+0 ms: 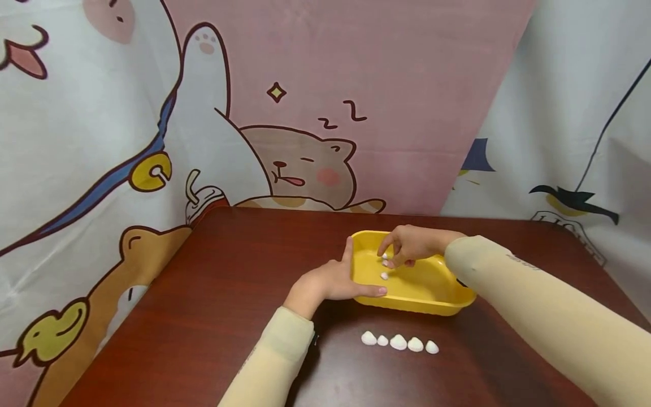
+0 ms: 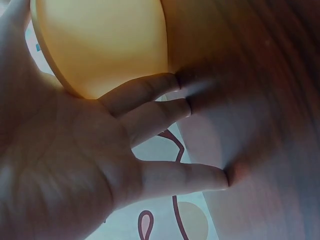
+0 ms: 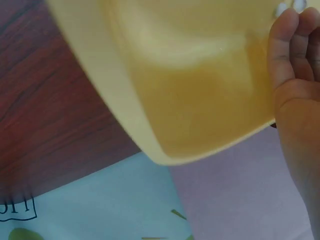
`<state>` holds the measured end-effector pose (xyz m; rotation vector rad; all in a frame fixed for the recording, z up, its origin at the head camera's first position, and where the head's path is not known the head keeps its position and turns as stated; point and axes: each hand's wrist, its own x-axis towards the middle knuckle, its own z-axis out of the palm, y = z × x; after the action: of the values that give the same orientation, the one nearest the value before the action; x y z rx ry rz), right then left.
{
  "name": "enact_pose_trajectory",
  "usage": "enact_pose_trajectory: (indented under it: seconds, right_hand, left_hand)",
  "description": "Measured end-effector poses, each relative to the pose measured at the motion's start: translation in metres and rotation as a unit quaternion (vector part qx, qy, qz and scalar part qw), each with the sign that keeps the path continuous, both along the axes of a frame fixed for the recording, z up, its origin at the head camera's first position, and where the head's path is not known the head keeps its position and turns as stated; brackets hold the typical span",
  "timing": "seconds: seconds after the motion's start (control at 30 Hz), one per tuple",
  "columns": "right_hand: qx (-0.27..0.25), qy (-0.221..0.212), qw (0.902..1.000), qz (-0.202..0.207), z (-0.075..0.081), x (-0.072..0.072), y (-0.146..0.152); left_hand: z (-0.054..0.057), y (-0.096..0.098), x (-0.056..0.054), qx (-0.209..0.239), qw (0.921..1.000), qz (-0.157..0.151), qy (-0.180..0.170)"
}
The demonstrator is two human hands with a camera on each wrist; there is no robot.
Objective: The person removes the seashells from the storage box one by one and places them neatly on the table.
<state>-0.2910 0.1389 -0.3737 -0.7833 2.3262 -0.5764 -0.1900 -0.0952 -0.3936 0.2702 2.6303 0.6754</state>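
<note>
My left hand [image 1: 333,281] rests against the left end of a yellow plastic tray [image 1: 432,308]. Its thumb lies along the near rim and its index finger along the left end. The left wrist view shows the other fingers straight, their tips on the table beside the tray [image 2: 107,45]. Inside the tray, the right hand [image 1: 409,244] reaches down with bent fingers and pinches a small white seashell [image 1: 385,256] between thumb and index finger. Nearer me lies another small seashell [image 1: 383,276] on the tray floor. The right wrist view catches white shells [image 3: 299,5] at the fingertips, partly cut off.
Several white seashells [image 1: 398,342] form a row on the dark reddish-brown table [image 1: 229,294], in front of the tray. A cloth with cartoon animals [image 1: 300,164] hangs behind the table and along its left side.
</note>
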Motion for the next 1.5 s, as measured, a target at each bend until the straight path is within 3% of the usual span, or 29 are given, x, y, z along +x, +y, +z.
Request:
enact_pose_trajectory:
  seconds: [0.27, 0.57, 0.83, 1.17, 1.5]
  right_hand:
    - [0.018, 0.032, 0.9993, 0.007, -0.012, 0.004, 0.001]
    - [0.022, 0.111, 0.9932, 0.03, -0.027, 0.006, -0.001]
    - [0.023, 0.109, 0.9934, 0.027, -0.028, 0.011, 0.004]
    - [0.012, 0.065, 0.9978, -0.008, 0.008, 0.021, 0.004]
    - [-0.021, 0.098, 0.9948, -0.016, 0.049, 0.044, 0.019]
  left_hand:
    - [-0.001, 0.002, 0.002, 0.005, 1.0, -0.005, 0.002]
    - [-0.004, 0.0, 0.005, 0.004, 0.9999, -0.002, 0.009]
    - [-0.005, 0.001, 0.005, 0.003, 0.9999, -0.006, 0.012]
    - [-0.003, -0.001, 0.005, 0.01, 0.9999, -0.002, 0.007]
    - [0.001, 0.0, 0.002, 0.016, 0.9998, -0.001, 0.006]
